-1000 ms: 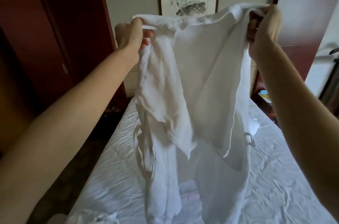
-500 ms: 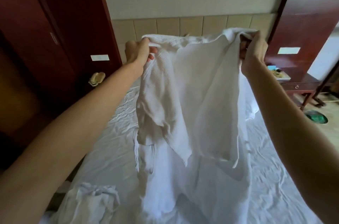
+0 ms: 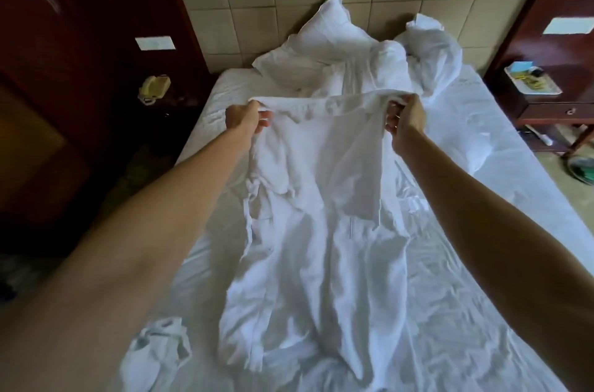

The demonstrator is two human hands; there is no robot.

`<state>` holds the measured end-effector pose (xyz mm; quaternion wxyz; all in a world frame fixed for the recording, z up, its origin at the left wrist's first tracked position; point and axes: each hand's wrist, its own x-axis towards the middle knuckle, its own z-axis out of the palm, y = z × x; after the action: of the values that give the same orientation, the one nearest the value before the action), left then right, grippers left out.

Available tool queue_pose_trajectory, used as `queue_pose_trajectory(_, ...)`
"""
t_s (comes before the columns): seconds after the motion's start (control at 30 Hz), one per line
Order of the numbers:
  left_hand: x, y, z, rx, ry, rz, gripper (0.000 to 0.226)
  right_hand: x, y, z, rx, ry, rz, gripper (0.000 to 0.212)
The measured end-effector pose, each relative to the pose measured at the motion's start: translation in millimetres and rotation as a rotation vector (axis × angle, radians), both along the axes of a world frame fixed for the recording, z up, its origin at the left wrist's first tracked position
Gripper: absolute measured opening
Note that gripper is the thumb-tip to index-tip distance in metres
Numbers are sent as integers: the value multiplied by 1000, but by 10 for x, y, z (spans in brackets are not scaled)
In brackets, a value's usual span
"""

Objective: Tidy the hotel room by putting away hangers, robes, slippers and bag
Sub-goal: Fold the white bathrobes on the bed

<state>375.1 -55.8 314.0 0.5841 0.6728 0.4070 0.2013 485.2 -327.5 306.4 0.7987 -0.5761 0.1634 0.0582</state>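
A white waffle-weave robe (image 3: 321, 199) stretches lengthwise down the bed (image 3: 482, 311), its lower part lying on the sheet. My left hand (image 3: 244, 118) grips the left end of its collar. My right hand (image 3: 405, 118) grips the right end, and the collar edge runs taut between them, just above the mattress. A second crumpled white garment (image 3: 154, 350) lies at the bed's near left corner.
White pillows (image 3: 328, 35) and a bunched duvet (image 3: 430, 48) are heaped at the padded headboard. A dark nightstand with a telephone (image 3: 154, 88) stands left of the bed. Another nightstand (image 3: 546, 105) carrying a tray stands right. Dark wood panels flank both sides.
Both hands have come down and forward with the robe, from held up in the air to spread over the bed. The view has tilted down from the wall to the mattress.
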Motion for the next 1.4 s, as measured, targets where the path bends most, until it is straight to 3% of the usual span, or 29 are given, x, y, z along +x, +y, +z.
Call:
queue_pose_trajectory(0.3, -485, -87, -1194, -198, 110, -17, 21, -390, -48, -1286, 178, 198, -15, 22)
queue_pose_trajectory(0.57, -1464, -466, -2498, -463, 256, 107, 17, -1458, -353, -2524, 136, 459, -105, 20)
queue_pose_trajectory(0.93, -2767, -706, -4235, -481, 567, -75, 19, -2873, -965, -4131, 131, 797, -283, 20)
queue_pose_trajectory(1.07, -3175, -824, -4658, -393, 694, -218, 24, -3150, -1092, -4528, 89, 863, -362, 17)
queue_pose_trajectory(1.13, -3288, -801, -4742, -353, 750, -366, 22, -3228, -1111, -4595, -57, 887, -389, 16)
queue_pose_trajectory(1.23, -3358, -564, -4723, -153, 801, -645, 24, -3402, -994, -4553, -717, 795, -415, 13)
queue_pose_trajectory(1.3, -3258, -322, -4652, 76, 690, -558, 23, -3518, -709, -4506, -1042, 518, -377, 20)
queue_pose_trajectory(1.4, -2793, 97, -4539, 312, 511, -321, 19, -3659, 183, -4523, -1177, -55, 50, 27)
